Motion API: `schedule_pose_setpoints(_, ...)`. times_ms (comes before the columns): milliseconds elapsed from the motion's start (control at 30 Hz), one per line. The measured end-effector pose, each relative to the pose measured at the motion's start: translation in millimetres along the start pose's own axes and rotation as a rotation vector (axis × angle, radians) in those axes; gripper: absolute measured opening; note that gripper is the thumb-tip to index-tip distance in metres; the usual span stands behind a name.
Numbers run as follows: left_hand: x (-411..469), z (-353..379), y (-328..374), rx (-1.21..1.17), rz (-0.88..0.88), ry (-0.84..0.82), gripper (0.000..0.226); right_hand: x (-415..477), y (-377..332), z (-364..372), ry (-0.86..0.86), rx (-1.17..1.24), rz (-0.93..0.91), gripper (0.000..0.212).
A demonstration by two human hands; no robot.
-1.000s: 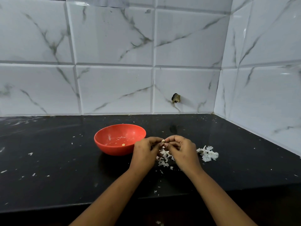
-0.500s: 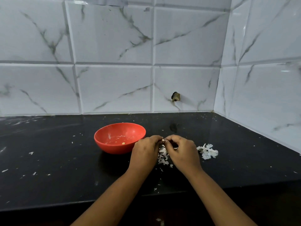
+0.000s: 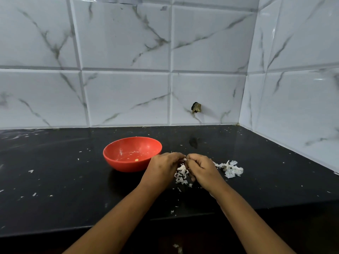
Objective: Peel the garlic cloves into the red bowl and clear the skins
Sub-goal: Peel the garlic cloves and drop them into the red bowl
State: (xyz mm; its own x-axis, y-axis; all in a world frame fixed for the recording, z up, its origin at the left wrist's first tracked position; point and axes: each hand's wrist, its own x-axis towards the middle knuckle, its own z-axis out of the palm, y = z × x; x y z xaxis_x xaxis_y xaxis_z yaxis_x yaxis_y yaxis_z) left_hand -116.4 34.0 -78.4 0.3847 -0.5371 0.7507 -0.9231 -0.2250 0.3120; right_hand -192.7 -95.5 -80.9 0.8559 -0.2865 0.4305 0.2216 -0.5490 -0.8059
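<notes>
My left hand (image 3: 163, 165) and right hand (image 3: 201, 168), both curled, still pinch one garlic clove (image 3: 185, 159) between them; nothing has shifted, peeling continues, skins (image 3: 181, 174) below, red bowl (image 3: 124, 165) left of them.

Red bowl (image 3: 117, 162), black counter (image 3: 55, 189), white grey-veined tiles (image 3: 124, 43)

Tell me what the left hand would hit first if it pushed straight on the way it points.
The left hand points toward the right hand, so it would likely first meet the garlic clove both pinch, then the right hand itself. The red bowl sits leftward, off that line.
</notes>
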Motion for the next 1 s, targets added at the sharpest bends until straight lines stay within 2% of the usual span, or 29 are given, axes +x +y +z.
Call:
schedule_pose_setpoints(200,-1,3,-2,-0.014,0.077,0.021,0.028,1,2,-1,0.065,0.030,-0.039,0.040)
schedule_pose_setpoints(300,-1,5,-2,-0.070,0.057,0.081,0.024,2,2,0,0.089,0.076,-0.036,0.038)
schedule_pose_setpoints(400,-1,6,3,-0.228,-0.028,0.144,0.019,3,1,1,0.111,0.136,-0.032,0.032)
schedule_pose_setpoints(533,0,11,5,-0.370,-0.130,0.183,0.012,3,0,1,0.156,0.171,-0.011,0.036)
schedule_pose_setpoints(700,4,6,4,-0.747,-0.442,0.323,0.023,5,3,-7,0.306,0.260,0.070,0.030)
schedule_pose_setpoints(767,5,4,4,-0.805,-0.468,0.333,0.023,4,4,-10,0.316,0.220,0.088,0.029)
schedule_pose_setpoints(1000,4,6,8,-0.740,-0.436,0.278,0.022,0,0,-4,0.274,-0.030,0.114,0.031)
